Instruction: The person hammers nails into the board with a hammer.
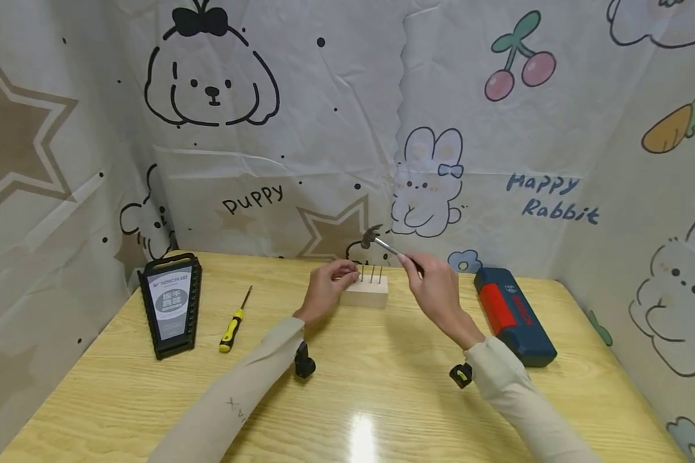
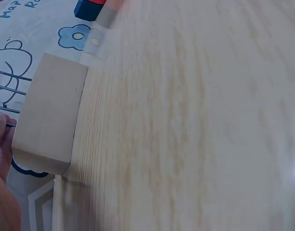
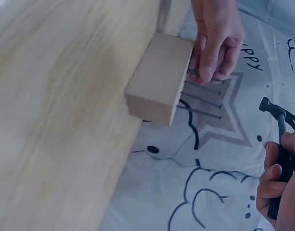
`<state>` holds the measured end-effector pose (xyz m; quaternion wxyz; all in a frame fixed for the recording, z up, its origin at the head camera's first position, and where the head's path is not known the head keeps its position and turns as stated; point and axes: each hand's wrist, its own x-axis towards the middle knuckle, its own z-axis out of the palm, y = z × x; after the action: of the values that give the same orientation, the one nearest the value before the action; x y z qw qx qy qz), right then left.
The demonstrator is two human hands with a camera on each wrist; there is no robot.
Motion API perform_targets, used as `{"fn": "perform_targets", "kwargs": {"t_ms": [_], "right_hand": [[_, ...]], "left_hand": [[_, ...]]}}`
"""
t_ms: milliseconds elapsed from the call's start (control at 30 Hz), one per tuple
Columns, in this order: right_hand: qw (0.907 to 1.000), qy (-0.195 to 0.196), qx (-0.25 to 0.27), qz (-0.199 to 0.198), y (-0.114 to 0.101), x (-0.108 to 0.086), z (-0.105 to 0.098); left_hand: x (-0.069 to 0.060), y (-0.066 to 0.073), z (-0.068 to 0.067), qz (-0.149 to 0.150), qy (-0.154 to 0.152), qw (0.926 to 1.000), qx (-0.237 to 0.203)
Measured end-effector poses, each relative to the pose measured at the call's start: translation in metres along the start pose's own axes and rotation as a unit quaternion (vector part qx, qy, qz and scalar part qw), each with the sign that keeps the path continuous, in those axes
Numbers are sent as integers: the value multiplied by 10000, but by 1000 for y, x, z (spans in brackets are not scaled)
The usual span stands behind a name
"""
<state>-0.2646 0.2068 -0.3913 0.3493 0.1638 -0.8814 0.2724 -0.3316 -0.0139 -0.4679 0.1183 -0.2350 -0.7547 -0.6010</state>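
Note:
A pale wooden block (image 1: 363, 296) lies near the table's back edge. Three upright nails (image 3: 201, 113) stand apart in a row along its top. At the block's left end my left hand (image 1: 324, 288) pinches another nail (image 3: 191, 72) between thumb and fingers; its tip meets the block's top, partly hidden by the fingers. My right hand (image 1: 438, 290) grips a claw hammer (image 1: 387, 245) by its black handle. The hammer's dark head is raised above the block, apart from the nails. In the left wrist view the left fingers (image 2: 0, 126) show only at the edge.
On the left are a black wrench-set holder (image 1: 172, 305) with a white label and a yellow-and-black screwdriver (image 1: 231, 328). A blue-and-red Bosch case (image 1: 515, 318) lies right of my right hand. A printed cloth (image 1: 336, 128) hangs behind the wooden table (image 1: 382, 399).

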Motion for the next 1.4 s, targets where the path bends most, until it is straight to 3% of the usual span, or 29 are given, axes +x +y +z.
{"fn": "perform_targets", "kwargs": {"t_ms": [333,500,700,800,933,1033,1167,1333,1400], "right_hand": [[9986,-490,-54,210,8,-18,16],[9994,-323,-35,141,7,-14,14],[9995,-289,-89,90,8,-9,9],[10000,0,40,-48,9,-7,8],[9974,374,562,-247,9,-7,13],[9981,128,539,-264,8,-8,17],[9992,-282,-5,-274,6,-7,19],[9956,535,459,-618,5,4,15],[9946,598,578,-625,5,6,14]], "left_hand": [[-2,2,0,-29,133,9998,-111],[-2,4,5,-84,399,9988,-280],[-4,7,9,-569,644,9956,-361],[-5,8,9,-698,644,9948,-372],[-6,6,10,-595,583,9956,-434],[-6,4,11,-512,577,9957,-511],[-6,3,13,-492,613,9952,-583],[-6,1,11,-484,615,9952,-588],[-6,1,10,-500,590,9953,-579]]}}
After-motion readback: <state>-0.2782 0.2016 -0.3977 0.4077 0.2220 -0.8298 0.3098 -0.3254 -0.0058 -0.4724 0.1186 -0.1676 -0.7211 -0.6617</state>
